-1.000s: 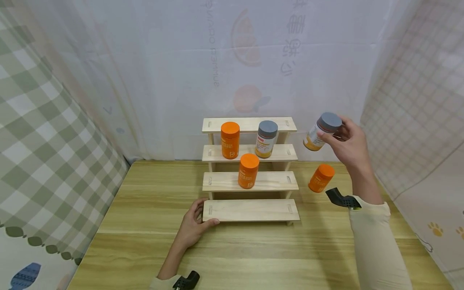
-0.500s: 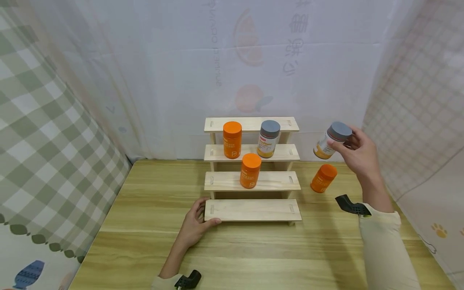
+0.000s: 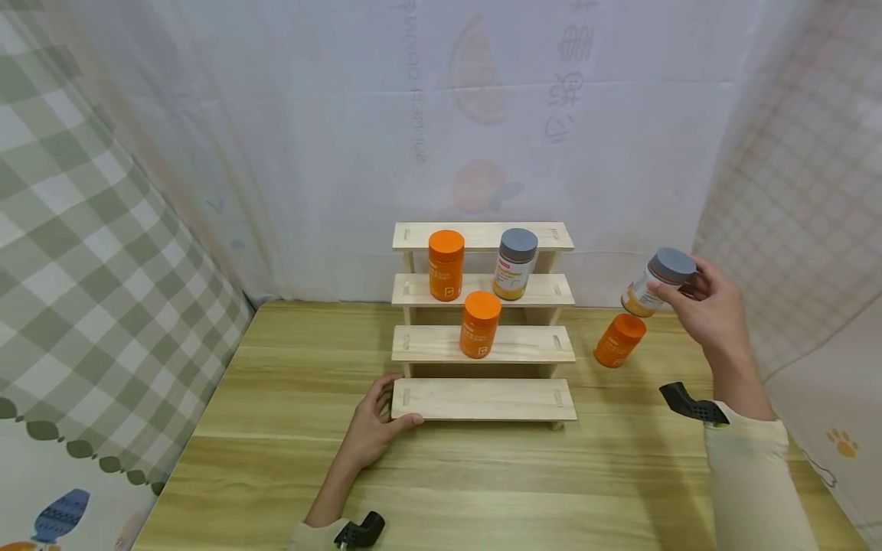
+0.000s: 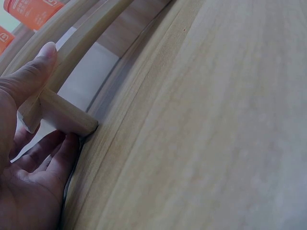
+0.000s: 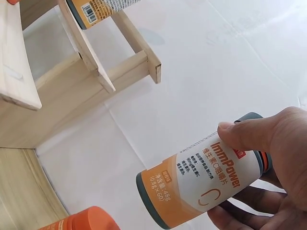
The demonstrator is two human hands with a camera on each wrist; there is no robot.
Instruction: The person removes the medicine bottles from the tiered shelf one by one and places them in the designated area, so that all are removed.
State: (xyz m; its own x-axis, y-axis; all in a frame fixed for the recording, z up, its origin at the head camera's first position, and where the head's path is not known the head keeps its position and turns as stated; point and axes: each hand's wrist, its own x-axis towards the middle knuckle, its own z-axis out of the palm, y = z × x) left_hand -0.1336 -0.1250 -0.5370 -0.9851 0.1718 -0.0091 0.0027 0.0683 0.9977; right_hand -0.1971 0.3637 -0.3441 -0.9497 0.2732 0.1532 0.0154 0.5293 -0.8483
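My right hand [image 3: 713, 306] grips a grey-capped supplement bottle [image 3: 658, 282] near its cap, tilted, to the right of a stepped wooden rack [image 3: 482, 398]. In the right wrist view the bottle [image 5: 201, 177] shows a white and orange label, thumb on one side and fingers on the other. Just below it, an orange bottle [image 3: 620, 340] stands on the table. At the rack's lowest step, my left hand [image 3: 372, 428] holds the left end, thumb on the front edge; in the left wrist view its fingers curl beneath the board [image 4: 72, 57], by the support leg.
On the rack stand an orange bottle [image 3: 446, 265] and a grey-capped bottle [image 3: 515, 264] on the second step from the top, and another orange bottle [image 3: 479, 324] one step lower. A white curtain [image 3: 331, 153] hangs behind the wooden table [image 3: 289, 367]; checked cloth [image 3: 89, 252] flanks the left.
My right hand has carried the grey-capped bottle right and downward, away from the rack and closer over the orange bottle on the table. The left hand keeps its hold on the rack.
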